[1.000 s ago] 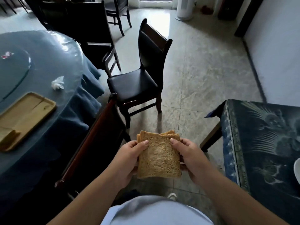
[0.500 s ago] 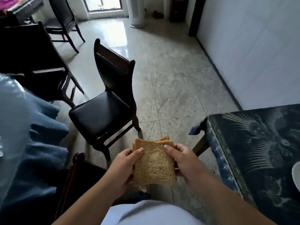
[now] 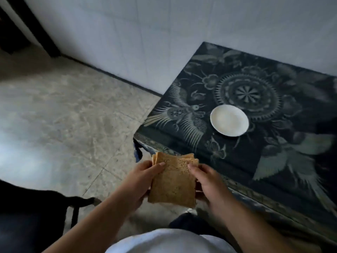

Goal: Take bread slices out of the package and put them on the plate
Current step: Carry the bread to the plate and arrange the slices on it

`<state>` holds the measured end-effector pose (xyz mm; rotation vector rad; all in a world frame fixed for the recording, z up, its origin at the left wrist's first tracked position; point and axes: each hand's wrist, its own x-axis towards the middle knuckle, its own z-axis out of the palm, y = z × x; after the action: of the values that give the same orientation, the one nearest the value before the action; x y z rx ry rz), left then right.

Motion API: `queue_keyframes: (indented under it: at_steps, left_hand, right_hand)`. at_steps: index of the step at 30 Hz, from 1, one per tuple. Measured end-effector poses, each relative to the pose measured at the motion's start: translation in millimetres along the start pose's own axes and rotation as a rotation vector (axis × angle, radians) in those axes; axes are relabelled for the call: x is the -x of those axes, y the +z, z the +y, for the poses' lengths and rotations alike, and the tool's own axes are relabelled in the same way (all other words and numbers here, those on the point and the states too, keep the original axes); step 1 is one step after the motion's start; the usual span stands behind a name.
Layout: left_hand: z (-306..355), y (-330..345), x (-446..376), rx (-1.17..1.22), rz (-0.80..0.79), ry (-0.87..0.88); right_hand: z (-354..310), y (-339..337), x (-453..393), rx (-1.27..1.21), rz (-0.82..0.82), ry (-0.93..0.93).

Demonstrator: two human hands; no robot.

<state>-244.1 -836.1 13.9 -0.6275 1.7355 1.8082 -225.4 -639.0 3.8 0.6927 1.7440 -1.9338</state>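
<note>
View has swung to the plate (image 3: 229, 119); both hands, left hand (image 3: 140, 181) and right hand (image 3: 207, 181), still clamp, seemingly, several bread slices (image 3: 173, 181).

Pale wall (image 3: 145, 33), marbled floor (image 3: 63, 115)

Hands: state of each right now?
Left hand: shut on the bread slices, left edge.
Right hand: shut on the same stack, right edge.
</note>
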Motion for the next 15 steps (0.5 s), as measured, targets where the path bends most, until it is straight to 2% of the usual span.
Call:
queue_keyframes:
  at_steps: [4,8,15]
  left_hand:
    - [26.0,67.4,-34.9,-0.113,-0.14,-0.029]
    - [51.0,114.8,-65.7,-0.238,-0.23,-0.032]
    - [75.9,160.6,-116.1,-0.263,-0.237,-0.056]
  right_hand:
    - [-9.5,-59.5,-10.8,-0.102,0.169,-0.018]
    - [-16.8,-101.7,-27.2,-0.226,0.245,-0.026]
    - [-29.5,-139.7,-73.2,-0.256,0.286,-0.019]
